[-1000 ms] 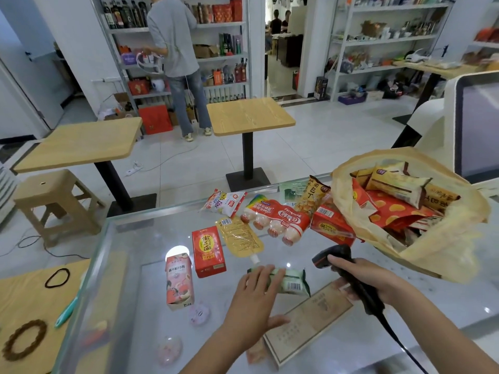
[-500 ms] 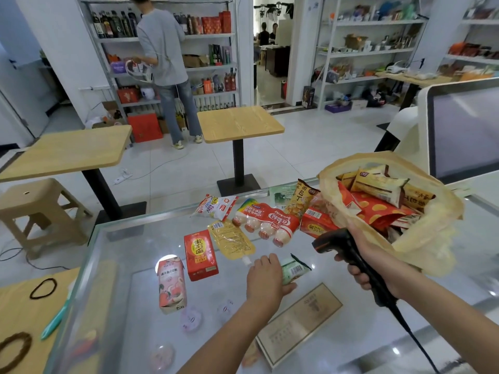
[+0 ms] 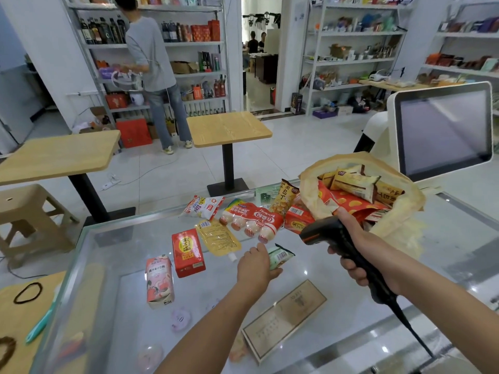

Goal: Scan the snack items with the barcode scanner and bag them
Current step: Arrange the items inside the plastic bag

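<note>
The small green-and-white foil snack packet (image 3: 279, 255) has come up off the glass counter top (image 3: 121, 238): a second ago it lay flat under the spread left hand (image 3: 253, 267). Now that hand's fingers are curled round its near end, tipping the packet so its white barcode panel faces up and to the right. The right hand (image 3: 360, 256) stays wrapped tight round the grip of the black handheld barcode scanner with the orange trim (image 3: 329, 232). It has risen from down by the counter, and its head now points left, close to the packet but not touching it. The two hands are apart, each clamped on its own thing. This looks like the instant of the scan itself, with the label lined up to the scanner window; no scan light is visible, so whether it has read cannot be told. The open tan thin-plastic bag (image 3: 397, 233), just behind the right hand, already holds several packs, so once read, the packet has only a short way to go. Still waiting on the glass are a red rectangular carton (image 3: 187, 252), a pink drink carton (image 3: 159, 282), a yellow spouted pouch (image 3: 218, 236) and a red-wrapped row of small bottles (image 3: 251, 220), so much of the job is left.
</note>
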